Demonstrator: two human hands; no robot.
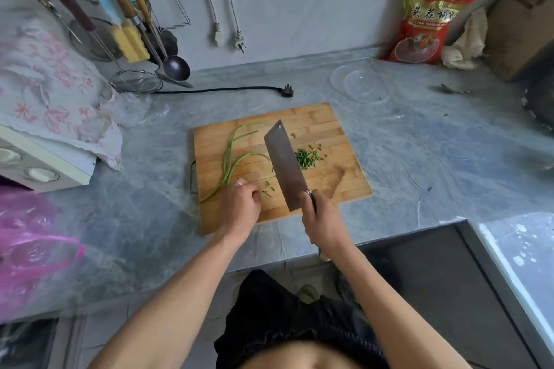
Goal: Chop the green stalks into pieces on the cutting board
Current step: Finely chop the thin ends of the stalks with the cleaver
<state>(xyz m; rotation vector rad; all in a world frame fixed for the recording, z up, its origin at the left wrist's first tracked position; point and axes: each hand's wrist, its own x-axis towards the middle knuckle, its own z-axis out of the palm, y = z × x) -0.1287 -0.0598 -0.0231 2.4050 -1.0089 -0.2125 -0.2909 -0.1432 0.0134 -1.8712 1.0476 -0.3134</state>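
On the cutting board [329, 189], the left hand [239, 204] has its curled grip on the green stalks [227, 159]; the right hand [322, 219] grips the knife [284, 165] beside chopped pieces [307, 157].

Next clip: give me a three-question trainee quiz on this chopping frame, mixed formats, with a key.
1. True or false: the right hand grips the cleaver.
2. Where does the pile of chopped pieces lie relative to the blade? A) on its left B) on its right C) off the board
3. Fill in: the left hand holds the uncut ___ at the board's left side.

Key: 1 true; 2 B; 3 stalks.
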